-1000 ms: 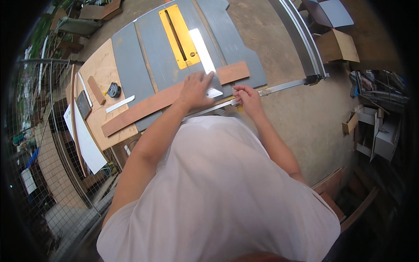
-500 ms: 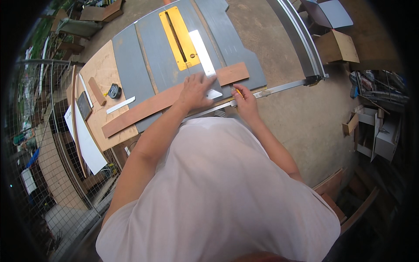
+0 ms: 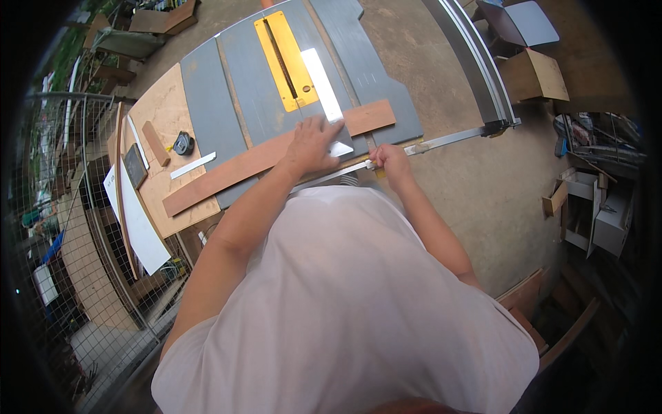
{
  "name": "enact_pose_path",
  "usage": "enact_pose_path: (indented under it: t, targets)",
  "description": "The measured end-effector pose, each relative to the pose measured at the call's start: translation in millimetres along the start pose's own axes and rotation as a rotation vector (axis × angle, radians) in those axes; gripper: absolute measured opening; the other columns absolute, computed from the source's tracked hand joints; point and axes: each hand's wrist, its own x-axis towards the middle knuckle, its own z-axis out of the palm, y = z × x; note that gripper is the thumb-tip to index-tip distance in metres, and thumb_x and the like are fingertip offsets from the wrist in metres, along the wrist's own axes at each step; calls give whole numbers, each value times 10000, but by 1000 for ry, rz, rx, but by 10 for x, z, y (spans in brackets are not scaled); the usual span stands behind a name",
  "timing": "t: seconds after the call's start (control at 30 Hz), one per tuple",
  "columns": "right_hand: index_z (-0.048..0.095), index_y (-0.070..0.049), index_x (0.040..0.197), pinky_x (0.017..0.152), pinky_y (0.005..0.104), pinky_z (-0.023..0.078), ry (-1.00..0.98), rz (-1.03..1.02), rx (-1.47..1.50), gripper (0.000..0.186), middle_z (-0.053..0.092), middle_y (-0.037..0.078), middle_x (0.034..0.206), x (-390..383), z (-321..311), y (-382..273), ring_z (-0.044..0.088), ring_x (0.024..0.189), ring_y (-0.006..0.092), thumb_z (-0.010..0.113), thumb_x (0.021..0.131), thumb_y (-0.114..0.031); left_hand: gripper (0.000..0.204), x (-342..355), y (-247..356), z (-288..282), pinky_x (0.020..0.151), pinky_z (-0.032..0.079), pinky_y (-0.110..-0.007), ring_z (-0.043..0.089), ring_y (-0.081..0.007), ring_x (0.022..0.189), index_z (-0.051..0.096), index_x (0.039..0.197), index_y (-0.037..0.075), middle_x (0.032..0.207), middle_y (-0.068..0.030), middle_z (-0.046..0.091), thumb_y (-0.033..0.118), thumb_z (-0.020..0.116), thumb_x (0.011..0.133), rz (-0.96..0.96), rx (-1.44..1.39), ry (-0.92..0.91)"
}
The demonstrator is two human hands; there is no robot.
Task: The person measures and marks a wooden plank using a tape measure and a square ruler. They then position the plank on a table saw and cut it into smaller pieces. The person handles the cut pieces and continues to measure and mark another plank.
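Observation:
A long reddish-brown wooden board [image 3: 227, 176] lies aslant across the grey table saw top [image 3: 241, 76]. Across it, near its right end, rests a flat silver metal square [image 3: 319, 79] with an angled end. My left hand [image 3: 314, 145] is laid over the board, its fingers reaching the far edge and the index finger against the square. By the front rail, just below the board's right end, my right hand [image 3: 392, 164] is closed. The pencil seen in it earlier is mostly hidden by the fingers now.
A yellow insert plate [image 3: 284, 62] surrounds the blade slot. On the plywood side table [image 3: 155, 103] lie a tape measure [image 3: 183, 143], a small wood block [image 3: 156, 143] and a white strip [image 3: 193, 165]. A metal rail [image 3: 448, 140] runs along the front. Wire mesh [image 3: 83, 228] stands at left.
My right hand has turned and closed further, dropping slightly toward me, so the yellow pencil no longer shows plainly. My left hand, the board and the square keep their places on the saw.

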Motion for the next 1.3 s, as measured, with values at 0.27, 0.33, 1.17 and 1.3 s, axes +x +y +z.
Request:
enact_pose_path:
  t: [0.27, 0.33, 1.17, 1.3]
  targets:
    - [710, 18, 1051, 756, 398, 532, -75, 87, -319, 294, 726, 191, 940, 139, 261, -312, 702, 822, 321, 632, 859, -191, 862, -9, -16, 5, 1046, 371, -520, 453, -428, 1225, 513, 1433, 188, 1355, -251, 457, 360, 772, 630, 10, -6, 32]
    - [711, 9, 1097, 722, 373, 535, -96, 131, -256, 304, 736, 162, 908, 167, 346, -288, 704, 769, 276, 639, 869, -178, 863, -4, -18, 14, 1043, 374, -518, 457, -424, 1222, 514, 1433, 188, 1352, -248, 460, 360, 776, 629, 9, -14, 31]
    - [597, -73, 819, 402, 302, 283, 310, 658, 823, 231, 410, 5, 579, 241, -105, -479, 366, 454, 154, 399, 893, -167, 854, -5, 22, -74, 1034, 394, -508, 471, -398, 1219, 507, 1425, 172, 1315, -215, 495, 366, 796, 646, -20, 1, -37]
    - [517, -106, 727, 375, 298, 200, 65, 630, 763, 226, 352, -10, 527, 213, -200, -441, 297, 412, 135, 422, 903, -210, 854, 13, 25, -101, 1033, 396, -505, 471, -394, 1217, 502, 1433, 176, 1316, -214, 494, 367, 791, 652, -28, 1, -68]
